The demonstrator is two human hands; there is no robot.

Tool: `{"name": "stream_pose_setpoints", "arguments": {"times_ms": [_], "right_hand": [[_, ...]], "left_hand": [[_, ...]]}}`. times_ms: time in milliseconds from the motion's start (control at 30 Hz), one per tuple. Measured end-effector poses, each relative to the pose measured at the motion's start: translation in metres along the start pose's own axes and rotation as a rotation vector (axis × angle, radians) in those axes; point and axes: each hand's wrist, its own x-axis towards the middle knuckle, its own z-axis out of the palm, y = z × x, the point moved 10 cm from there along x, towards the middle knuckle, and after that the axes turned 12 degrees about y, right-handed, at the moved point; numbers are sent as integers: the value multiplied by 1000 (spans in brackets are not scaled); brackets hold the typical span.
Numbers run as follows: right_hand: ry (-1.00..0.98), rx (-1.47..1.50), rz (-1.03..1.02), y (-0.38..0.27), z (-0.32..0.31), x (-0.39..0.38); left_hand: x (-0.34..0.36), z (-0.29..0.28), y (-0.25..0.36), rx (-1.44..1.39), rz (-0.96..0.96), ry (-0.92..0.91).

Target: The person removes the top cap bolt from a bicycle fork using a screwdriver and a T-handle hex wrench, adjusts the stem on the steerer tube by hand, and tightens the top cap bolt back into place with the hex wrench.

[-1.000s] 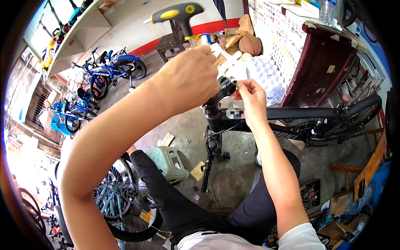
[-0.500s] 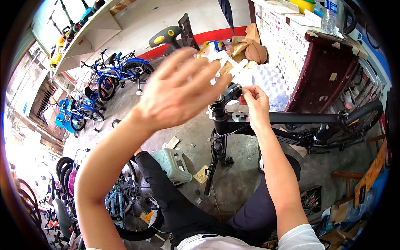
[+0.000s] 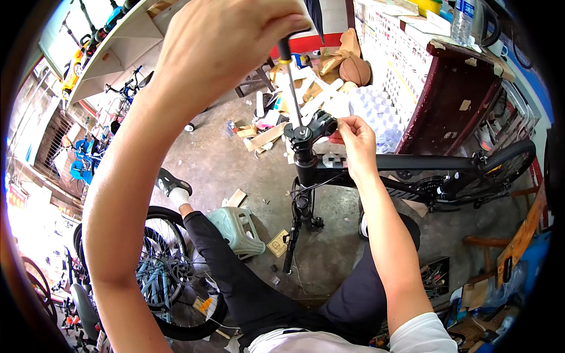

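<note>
My left hand (image 3: 220,50), high in the view, is closed around the handle of a T-handle hex wrench (image 3: 292,88). Only the black handle end with a yellow band and the steel shaft show. The shaft points down, its tip at the top cap of a black bicycle stem (image 3: 322,123). My right hand (image 3: 359,140) pinches the clamp end of that stem between thumb and fingers; a small part in the fingertips could be hidden. Below the stem, the black bicycle frame (image 3: 424,162) stretches to the right, and its fork and dangling handlebar (image 3: 288,253) hang between my legs.
A pale plastic stool (image 3: 235,229) stands by my left leg, beside a loose wheel (image 3: 182,282). Cardboard scraps and a basketball (image 3: 355,70) lie beyond the stem. A dark red cabinet (image 3: 453,100) stands at the right. A box of tools (image 3: 434,276) sits on the floor.
My left hand was open with fingers spread in front of the wrench; now it has risen and closed on the handle. The right hand stays at the stem. The view has shifted slightly.
</note>
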Motion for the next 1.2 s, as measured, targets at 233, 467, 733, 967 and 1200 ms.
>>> {"name": "stream_pose_setpoints", "arguments": {"times_ms": [233,467,733,967,1200], "right_hand": [[20,-87,3,0,-5,3],[33,-137,57,6,-2,5],[23,-212,62,21,-15,15],[8,-217,39,18,-5,14],[48,-156,51,15,-15,14]], "left_hand": [[24,15,19,45,-121,-215],[28,20,17,161,-60,-197],[29,48,3,382,-330,-568],[32,31,-16,6,-481,-713],[-17,113,-62,-927,-1198,-607]]}}
